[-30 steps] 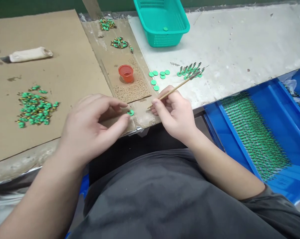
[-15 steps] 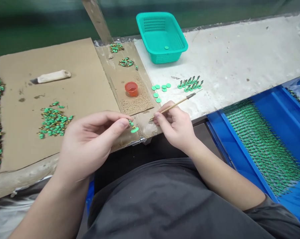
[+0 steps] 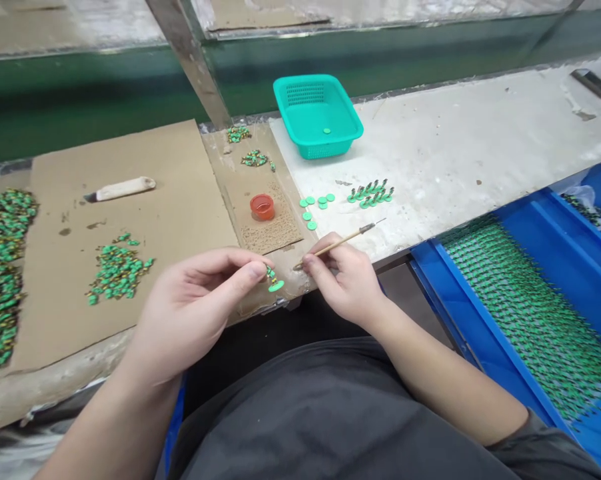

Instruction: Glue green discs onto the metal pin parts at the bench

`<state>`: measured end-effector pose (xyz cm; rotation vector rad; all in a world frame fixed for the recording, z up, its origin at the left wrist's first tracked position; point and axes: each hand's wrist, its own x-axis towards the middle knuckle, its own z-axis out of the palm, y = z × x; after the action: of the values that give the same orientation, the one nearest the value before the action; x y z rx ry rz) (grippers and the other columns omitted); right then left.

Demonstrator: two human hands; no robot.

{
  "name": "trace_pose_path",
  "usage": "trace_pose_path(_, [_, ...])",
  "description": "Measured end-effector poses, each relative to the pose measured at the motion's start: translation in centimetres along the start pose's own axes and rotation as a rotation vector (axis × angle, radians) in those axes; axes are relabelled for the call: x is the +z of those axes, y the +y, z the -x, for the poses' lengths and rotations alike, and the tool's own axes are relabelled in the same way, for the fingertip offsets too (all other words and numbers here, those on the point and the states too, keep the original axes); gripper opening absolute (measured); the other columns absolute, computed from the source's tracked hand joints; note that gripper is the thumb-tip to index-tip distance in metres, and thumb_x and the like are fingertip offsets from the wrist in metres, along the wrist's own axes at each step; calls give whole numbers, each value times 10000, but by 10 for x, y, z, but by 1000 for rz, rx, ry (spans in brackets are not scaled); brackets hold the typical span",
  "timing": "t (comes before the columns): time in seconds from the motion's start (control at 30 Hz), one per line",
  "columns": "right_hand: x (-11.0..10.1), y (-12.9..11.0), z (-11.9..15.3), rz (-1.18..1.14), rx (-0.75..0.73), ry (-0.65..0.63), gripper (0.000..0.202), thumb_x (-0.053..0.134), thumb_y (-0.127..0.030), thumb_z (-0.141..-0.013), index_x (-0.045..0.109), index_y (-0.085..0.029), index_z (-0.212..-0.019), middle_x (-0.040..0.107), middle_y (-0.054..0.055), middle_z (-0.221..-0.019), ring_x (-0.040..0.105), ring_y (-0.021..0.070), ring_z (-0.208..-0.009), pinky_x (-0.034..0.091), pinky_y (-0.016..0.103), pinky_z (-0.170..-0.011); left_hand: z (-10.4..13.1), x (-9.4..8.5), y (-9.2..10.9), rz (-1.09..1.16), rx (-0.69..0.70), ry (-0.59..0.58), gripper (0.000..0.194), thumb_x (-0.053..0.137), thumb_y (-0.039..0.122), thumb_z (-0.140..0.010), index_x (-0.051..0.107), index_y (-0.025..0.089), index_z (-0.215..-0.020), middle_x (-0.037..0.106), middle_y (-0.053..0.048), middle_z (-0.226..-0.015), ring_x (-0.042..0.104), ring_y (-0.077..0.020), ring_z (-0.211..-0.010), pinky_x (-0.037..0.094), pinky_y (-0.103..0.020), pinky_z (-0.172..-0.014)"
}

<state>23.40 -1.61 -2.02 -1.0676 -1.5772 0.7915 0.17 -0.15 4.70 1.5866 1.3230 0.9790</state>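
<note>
Between the thumb and forefinger of my left hand (image 3: pixel 200 303) is a small green figurine (image 3: pixel 275 283) with a round green base, held over the table's front edge. My right hand (image 3: pixel 345 277) grips a thin paintbrush (image 3: pixel 338 245) with a wooden handle; one end points at the figurine, apart from it, and a thin tip points away to the upper right. Beyond my hands sits a small red cup (image 3: pixel 262 207) on speckled cardboard. Several loose green discs (image 3: pixel 307 216) lie past the brush, beside a group of standing figurines (image 3: pixel 373 193).
A turquoise basket (image 3: pixel 353 127) with one disc inside stands at the back. Left, on cardboard (image 3: pixel 180 200), are a pile of green-and-gold pieces (image 3: pixel 118 270) and a knife-like tool with a wrapped handle (image 3: pixel 120 190). A blue tray (image 3: pixel 510 360) at right holds many rows of green figurines.
The camera view has tilted up, so the table and things on it appear lower. Both hands keep hold of the figurine and the brush, in nearly the same pose.
</note>
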Motion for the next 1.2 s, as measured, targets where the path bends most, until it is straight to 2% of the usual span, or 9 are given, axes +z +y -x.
trace_pose_path(0.1, [-11,-6,8,52,-14,14,156,690,-321,-1142,714,-246,-1007,799,31,-959,797,182,-853,664,309,-825,-12,4,2,-106,32,4,253,912,621,-834,919,369,-839,871,-29,-821,801,-226,-693,632,-264,-607])
trace_pose_path(0.2, [-28,-12,20,106,-26,49,155,700,-289,-1130,722,-246,-983,809,22,-924,791,176,-819,661,298,-828,-37,18,6,-208,83,-22,286,891,672,-824,913,387,-836,874,-19,-825,808,-254,-699,648,-311,-612])
trace_pose_path(0.47, [-72,-16,46,173,48,182,137,713,-253,-1106,736,-249,-971,817,22,-897,781,182,-778,650,297,-789,-119,94,22,-471,343,-169,266,710,555,-977,894,364,-989,900,-6,-1062,824,-285,-992,631,-404,-899])
trace_pose_path(0.57, [-79,-14,53,164,58,210,129,713,-249,-1108,744,-244,-983,814,20,-892,771,174,-765,634,283,-760,-135,112,22,-521,409,-167,293,684,539,-987,892,335,-957,879,-45,-1095,797,-306,-1076,592,-430,-948])
trace_pose_path(0.7, [-86,-11,57,138,68,235,133,713,-238,-1106,736,-239,-975,807,18,-890,760,164,-761,620,272,-752,-144,122,17,-564,449,-156,343,657,546,-1009,903,311,-974,841,-73,-1029,782,-304,-1041,579,-435,-916])
trace_pose_path(0.87, [-90,-5,57,122,106,242,125,714,-260,-1104,732,-246,-981,807,17,-890,754,168,-734,628,286,-741,-138,128,11,-575,460,-153,346,646,543,-1045,908,316,-1029,862,-58,-1055,803,-284,-1063,614,-416,-990])
trace_pose_path(1.0, [-93,-3,58,130,106,241,120,717,-275,-1101,736,-252,-985,810,21,-884,773,183,-753,646,298,-742,-136,111,17,-617,426,-114,408,575,573,-1081,904,332,-1111,887,-39,-1162,818,-291,-1142,626,-424,-1023])
trace_pose_path(1.1, [-94,-4,60,134,115,248,110,695,-261,-1110,739,-257,-1010,823,33,-915,804,198,-801,659,310,-758,-148,83,27,-701,355,-47,464,516,595,-1095,891,328,-1157,887,-33,-1128,818,-309,-1039,614,-440,-868])
trace_pose_path(1.2, [-94,-7,60,135,118,234,115,677,-247,-1120,743,-253,-1025,837,45,-951,819,202,-833,657,312,-765,-165,66,31,-819,311,-130,328,677,578,-959,907,346,-989,833,-33,-869,738,-290,-757,514,-425,-679])
